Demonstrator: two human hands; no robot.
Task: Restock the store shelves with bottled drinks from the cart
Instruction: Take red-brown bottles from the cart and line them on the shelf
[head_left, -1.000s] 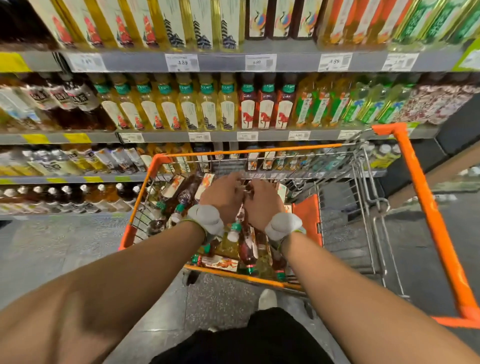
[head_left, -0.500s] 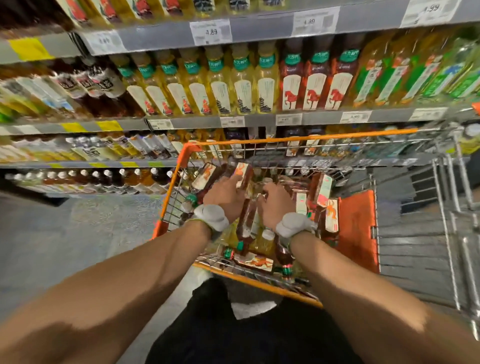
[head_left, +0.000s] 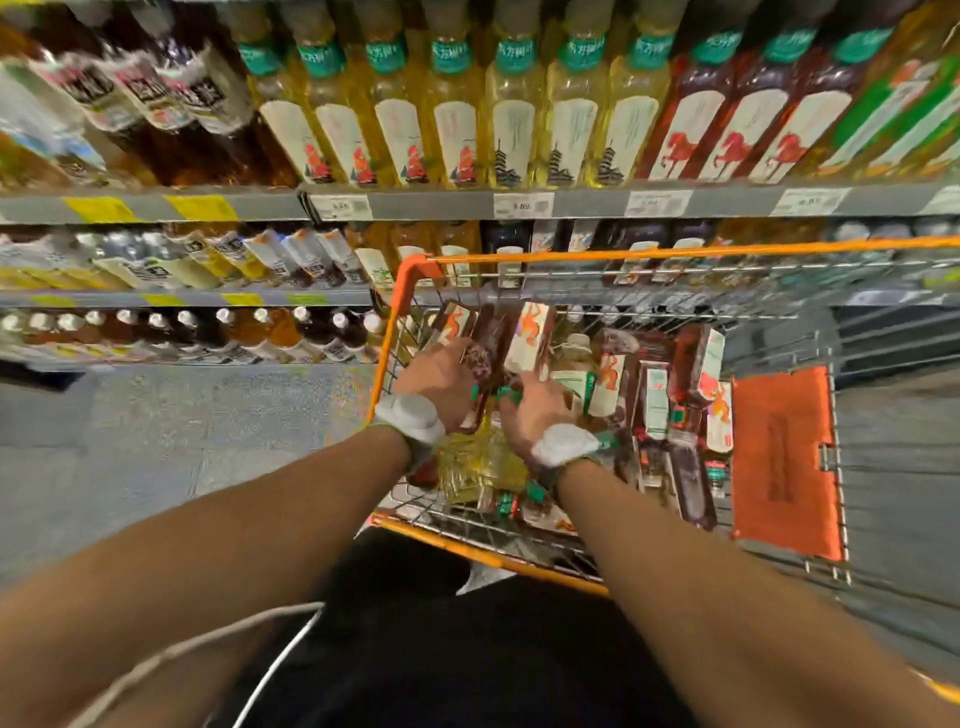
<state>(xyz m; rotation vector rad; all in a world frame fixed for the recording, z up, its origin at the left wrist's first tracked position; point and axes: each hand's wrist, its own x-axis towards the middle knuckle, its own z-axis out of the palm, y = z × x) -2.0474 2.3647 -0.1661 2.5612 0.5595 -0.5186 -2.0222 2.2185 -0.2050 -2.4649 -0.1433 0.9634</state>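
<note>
Item: orange-rimmed wire shopping cart (head_left: 410, 291), centre to right of frame, with an orange plastic flap (head_left: 784, 457) at its right end. It holds many bottles lying flat.

Contents: dark red tea bottles with white labels and a red horse (head_left: 701, 364), heaped across the basket. A clear yellow drink bottle (head_left: 478, 457) lies under the wrists, at the near edge.

Left hand (head_left: 441, 374): centre of frame, inside the cart, fingers curled round a dark red bottle (head_left: 483, 353) that tilts up towards the shelves.

Right hand (head_left: 535, 410): just beside the left, fingers curled over the green-capped neck of a white-labelled horse bottle (head_left: 530, 338). Blur hides the fingertips.

Wrists: a pale grey padded band (head_left: 410, 418) on each.

Background: grey metal shelf edge with price tags (head_left: 519, 205), upper frame. On it stand yellow bottles with green caps (head_left: 514, 104), and at upper right dark red horse-label bottles (head_left: 727, 114).
</note>
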